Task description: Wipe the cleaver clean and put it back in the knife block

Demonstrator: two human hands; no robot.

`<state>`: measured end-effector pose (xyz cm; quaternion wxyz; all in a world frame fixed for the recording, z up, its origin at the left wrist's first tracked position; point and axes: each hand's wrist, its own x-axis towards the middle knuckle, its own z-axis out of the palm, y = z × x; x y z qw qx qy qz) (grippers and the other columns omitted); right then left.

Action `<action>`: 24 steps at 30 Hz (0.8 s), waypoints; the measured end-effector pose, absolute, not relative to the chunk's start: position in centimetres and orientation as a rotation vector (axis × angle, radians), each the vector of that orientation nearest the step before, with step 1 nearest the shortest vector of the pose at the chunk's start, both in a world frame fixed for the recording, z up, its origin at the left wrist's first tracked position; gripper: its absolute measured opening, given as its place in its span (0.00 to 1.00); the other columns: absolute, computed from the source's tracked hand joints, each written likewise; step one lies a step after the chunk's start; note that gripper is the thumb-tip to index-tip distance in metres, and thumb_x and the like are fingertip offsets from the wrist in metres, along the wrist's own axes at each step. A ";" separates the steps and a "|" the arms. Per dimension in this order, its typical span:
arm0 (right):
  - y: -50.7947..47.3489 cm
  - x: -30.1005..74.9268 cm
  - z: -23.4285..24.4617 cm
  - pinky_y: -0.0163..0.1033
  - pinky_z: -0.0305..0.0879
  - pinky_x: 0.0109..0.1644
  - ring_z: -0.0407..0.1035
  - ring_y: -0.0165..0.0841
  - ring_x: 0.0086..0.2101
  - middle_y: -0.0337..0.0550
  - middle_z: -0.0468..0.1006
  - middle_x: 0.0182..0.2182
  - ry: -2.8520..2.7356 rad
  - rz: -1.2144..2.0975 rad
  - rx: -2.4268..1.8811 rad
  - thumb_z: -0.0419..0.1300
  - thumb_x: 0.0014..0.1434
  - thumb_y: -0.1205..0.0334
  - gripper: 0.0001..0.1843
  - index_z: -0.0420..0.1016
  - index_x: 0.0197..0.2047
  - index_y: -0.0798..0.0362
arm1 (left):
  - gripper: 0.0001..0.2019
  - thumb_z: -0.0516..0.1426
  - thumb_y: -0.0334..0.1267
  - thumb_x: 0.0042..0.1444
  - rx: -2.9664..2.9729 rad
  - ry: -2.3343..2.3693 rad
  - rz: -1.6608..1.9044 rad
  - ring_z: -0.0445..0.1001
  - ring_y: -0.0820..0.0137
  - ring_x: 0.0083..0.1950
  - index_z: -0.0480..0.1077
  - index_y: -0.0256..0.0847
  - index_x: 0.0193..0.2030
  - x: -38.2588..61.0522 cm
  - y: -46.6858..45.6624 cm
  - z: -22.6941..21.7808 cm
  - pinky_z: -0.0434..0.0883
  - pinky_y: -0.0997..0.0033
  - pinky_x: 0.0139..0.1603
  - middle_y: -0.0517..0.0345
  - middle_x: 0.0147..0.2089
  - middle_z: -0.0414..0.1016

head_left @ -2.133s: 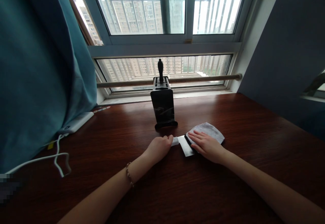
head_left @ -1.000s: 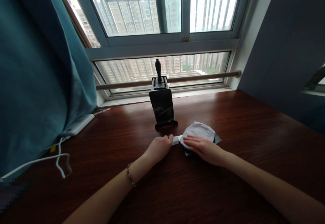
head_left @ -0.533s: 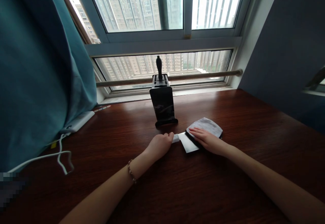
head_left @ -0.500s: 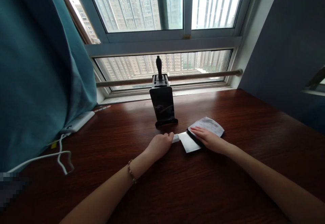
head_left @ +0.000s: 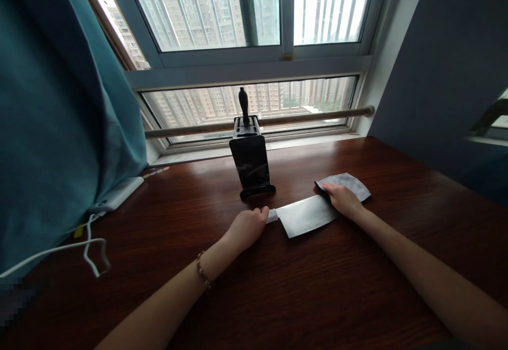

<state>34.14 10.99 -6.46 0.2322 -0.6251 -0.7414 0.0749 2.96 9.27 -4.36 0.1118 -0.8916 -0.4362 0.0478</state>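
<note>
A broad cleaver lies flat on the dark wooden table. My left hand is closed round its handle, which is mostly hidden in my fist. My right hand presses a grey cloth down at the far right end of the blade, fingers curled over the cloth. Nearly the whole blade shows bare between my two hands.
A black knife block with one dark handle sticking up stands just behind the cleaver. A white power strip and its cable lie at the left under a teal curtain. Window and sill rail run along the back.
My right hand slid the cloth back and forth over the blade and has now drawn it rightward to the blade's end, uncovering the blade. My left hand stayed on the handle.
</note>
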 end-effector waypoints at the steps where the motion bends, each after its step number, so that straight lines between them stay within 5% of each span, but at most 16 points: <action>1: 10.6 33.7 -6.1 0.43 0.60 0.55 0.65 0.36 0.50 0.47 0.72 0.49 -2.011 0.171 -1.719 0.43 0.60 0.66 0.21 0.69 0.52 0.54 | 0.09 0.45 0.26 0.57 -2.616 -1.280 0.139 0.74 0.62 0.29 0.63 0.34 0.40 3.0 9.3 -4.4 0.68 0.68 0.27 0.48 0.30 0.70; 6: 7.7 29.3 -4.3 0.39 0.56 0.59 0.62 0.32 0.53 0.45 0.70 0.52 -2.225 0.259 -1.245 0.44 0.62 0.62 0.20 0.67 0.54 0.53 | 0.10 0.45 0.26 0.58 -2.616 -1.269 0.120 0.74 0.61 0.29 0.63 0.34 0.42 2.8 9.4 -4.7 0.69 0.67 0.26 0.49 0.31 0.70; 9: 6.0 26.8 -4.0 0.45 0.50 0.62 0.53 0.36 0.59 0.45 0.63 0.57 -2.495 0.444 -1.025 0.47 0.61 0.53 0.25 0.59 0.60 0.51 | 0.08 0.45 0.26 0.58 -2.620 -1.262 0.114 0.74 0.63 0.29 0.63 0.35 0.41 2.8 9.4 -4.7 0.69 0.69 0.27 0.50 0.31 0.70; 16: 5.9 25.5 -3.6 0.49 0.40 0.65 0.43 0.37 0.62 0.43 0.56 0.61 -2.611 0.558 -0.976 0.45 0.61 0.50 0.27 0.55 0.62 0.48 | 0.09 0.43 0.25 0.58 -2.631 -1.224 0.126 0.73 0.65 0.29 0.63 0.33 0.40 2.8 9.2 -4.5 0.68 0.72 0.27 0.48 0.31 0.69; 24: 6.8 24.7 -3.6 0.49 0.42 0.64 0.47 0.37 0.61 0.41 0.57 0.61 -2.605 0.485 -1.115 0.41 0.62 0.47 0.27 0.54 0.62 0.46 | 0.10 0.44 0.24 0.58 -2.631 -1.214 0.123 0.73 0.65 0.29 0.63 0.33 0.40 2.6 9.3 -4.6 0.68 0.70 0.28 0.48 0.32 0.69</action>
